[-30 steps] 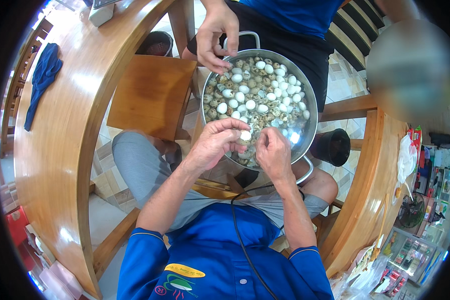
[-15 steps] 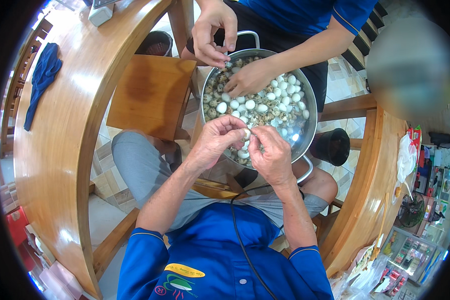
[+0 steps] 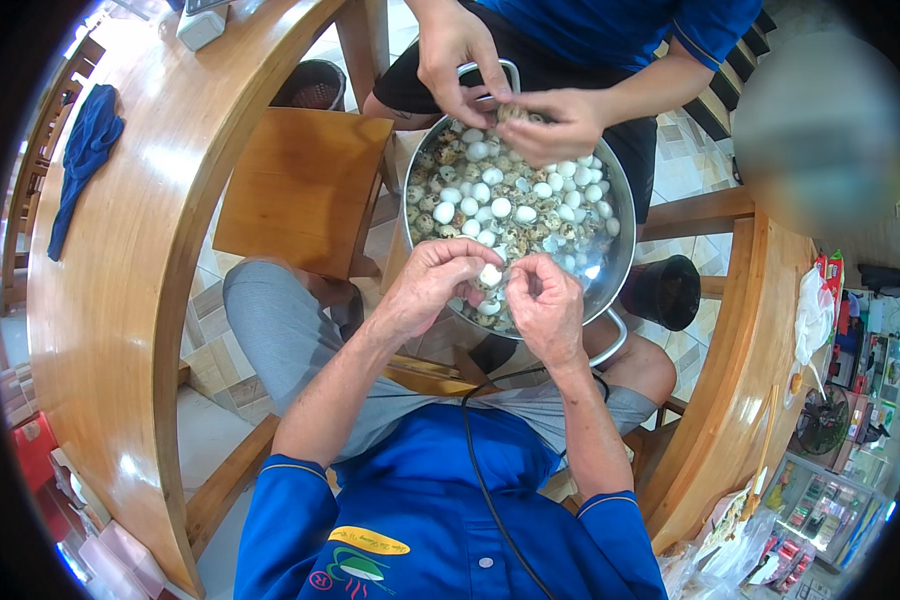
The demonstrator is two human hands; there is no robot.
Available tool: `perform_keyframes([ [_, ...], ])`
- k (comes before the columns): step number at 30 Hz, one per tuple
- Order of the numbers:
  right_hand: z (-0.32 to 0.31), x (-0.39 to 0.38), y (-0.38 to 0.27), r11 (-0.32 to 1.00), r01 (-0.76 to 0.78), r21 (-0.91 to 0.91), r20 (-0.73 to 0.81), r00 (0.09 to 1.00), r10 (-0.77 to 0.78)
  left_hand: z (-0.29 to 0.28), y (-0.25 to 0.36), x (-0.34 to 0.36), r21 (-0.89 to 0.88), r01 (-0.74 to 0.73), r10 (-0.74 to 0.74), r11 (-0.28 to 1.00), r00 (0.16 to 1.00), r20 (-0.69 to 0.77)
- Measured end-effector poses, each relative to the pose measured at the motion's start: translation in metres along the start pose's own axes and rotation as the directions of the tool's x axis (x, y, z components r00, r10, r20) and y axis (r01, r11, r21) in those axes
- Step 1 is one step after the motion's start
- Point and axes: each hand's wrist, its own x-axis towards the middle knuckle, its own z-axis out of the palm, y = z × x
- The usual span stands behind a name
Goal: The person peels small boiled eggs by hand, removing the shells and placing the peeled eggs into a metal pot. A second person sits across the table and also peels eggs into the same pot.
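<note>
Over the near side of a large metal pot (image 3: 630,215), my left hand (image 3: 432,285) pinches a partly peeled quail egg (image 3: 489,275), its white top bare and darker shell lower down. Just right of it, my right hand (image 3: 546,303) is closed, thumb against fingertips; whatever is in the pinch is too small to make out. Peeled white eggs (image 3: 500,207) and speckled unpeeled ones (image 3: 425,203) fill the pot, with shell bits among them. Across the pot, a co-worker's hands (image 3: 555,125) hold speckled quail eggs (image 3: 515,114).
A wooden stool (image 3: 290,200) stands left of the pot, beside a long wooden table (image 3: 120,300) with a blue cloth (image 3: 85,165). A black bucket (image 3: 662,294) sits at the right, near another wooden table (image 3: 730,370). A black cable (image 3: 480,470) runs down my front.
My right hand has drawn slightly away from the egg, and more of its white shows. The co-worker's hands have risen from the pot and come together, holding speckled eggs.
</note>
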Motion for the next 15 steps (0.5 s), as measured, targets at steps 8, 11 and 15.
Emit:
perform_keyframes([
  [8, -0.0042, 0.0032, 0.0021, 0.994, -0.113, -0.005, -0.027, 0.993, 0.112, -0.001, -0.0024, 0.0014, -0.006, -0.063, 0.063, 0.998, 0.996, 0.055],
  [11, -0.0035, 0.0045, 0.0041, 0.966, -0.235, 0.107, -0.014, 0.971, 0.238, -0.0008, -0.0015, 0.0018, -0.002, -0.038, 0.038, 0.999, 0.998, 0.05],
  [15, 0.0041, 0.0007, 0.0025, 0.967, -0.102, 0.233, 0.036, 0.995, 0.097, 0.0031, -0.0028, 0.0017, -0.029, -0.077, 0.077, 0.997, 0.997, 0.0],
])
